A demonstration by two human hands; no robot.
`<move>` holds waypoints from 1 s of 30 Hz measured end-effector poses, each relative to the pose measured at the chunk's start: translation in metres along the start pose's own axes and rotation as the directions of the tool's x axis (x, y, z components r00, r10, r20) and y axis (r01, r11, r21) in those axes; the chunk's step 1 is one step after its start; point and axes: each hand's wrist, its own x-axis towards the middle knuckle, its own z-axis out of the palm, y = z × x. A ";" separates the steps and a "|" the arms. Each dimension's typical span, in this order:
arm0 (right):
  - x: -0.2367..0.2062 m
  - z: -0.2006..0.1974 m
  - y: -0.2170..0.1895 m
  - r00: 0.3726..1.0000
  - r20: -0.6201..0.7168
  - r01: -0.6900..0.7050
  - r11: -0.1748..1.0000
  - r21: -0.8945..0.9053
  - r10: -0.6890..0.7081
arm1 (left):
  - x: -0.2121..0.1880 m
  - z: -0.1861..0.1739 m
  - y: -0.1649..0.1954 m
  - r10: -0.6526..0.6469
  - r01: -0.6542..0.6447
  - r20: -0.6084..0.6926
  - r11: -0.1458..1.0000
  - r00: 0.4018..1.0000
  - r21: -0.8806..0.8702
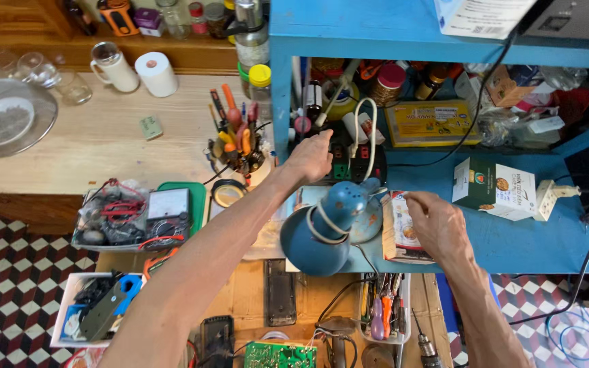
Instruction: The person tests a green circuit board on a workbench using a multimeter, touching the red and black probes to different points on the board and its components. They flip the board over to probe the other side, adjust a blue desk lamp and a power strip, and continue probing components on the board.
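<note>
Head view looks down on a blue desk (pixel 512 238). On its back part sits a black power strip (pixel 349 160); the left hand (pixel 310 158) rests on it with fingers extended, gripping nothing. Nearer, the right hand (pixel 438 228) pinches the top edge of a small carton (pixel 398 228) standing beside a blue desk lamp (pixel 328 228). Farther right lies a green-and-white box (pixel 495 187).
</note>
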 end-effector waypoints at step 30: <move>0.134 0.099 0.060 0.827 0.500 0.407 0.888 -0.216 -0.257 | 0.075 0.073 -0.037 -0.180 0.001 0.357 0.894 0.916 0.448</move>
